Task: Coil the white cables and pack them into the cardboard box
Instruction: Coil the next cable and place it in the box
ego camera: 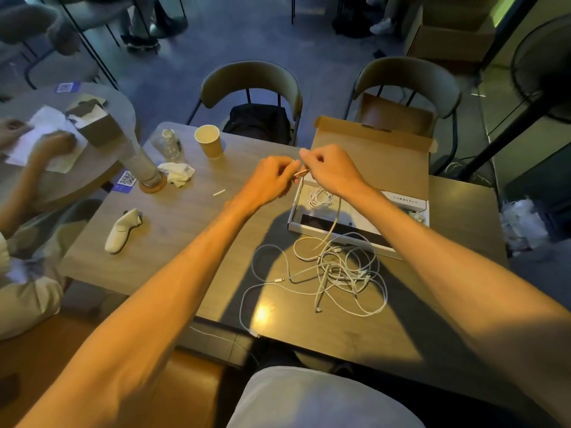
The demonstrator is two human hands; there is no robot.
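A tangle of white cables [336, 267] lies on the table in front of me. One white cable [333, 223] rises from that pile to my hands, held up over the near left corner of the open cardboard box [370, 168]. My left hand [272, 180] and my right hand [330, 171] both pinch its end between curled fingers, almost touching each other. Inside the box lies one small coiled white cable [319, 197].
A paper cup [209, 141], a glass [165, 146], a crumpled tissue [176, 173], a white controller [123, 230] and a tall cylinder on a coaster [142, 162] stand on the table's left half. Two chairs are behind the table. Another person sits at the left.
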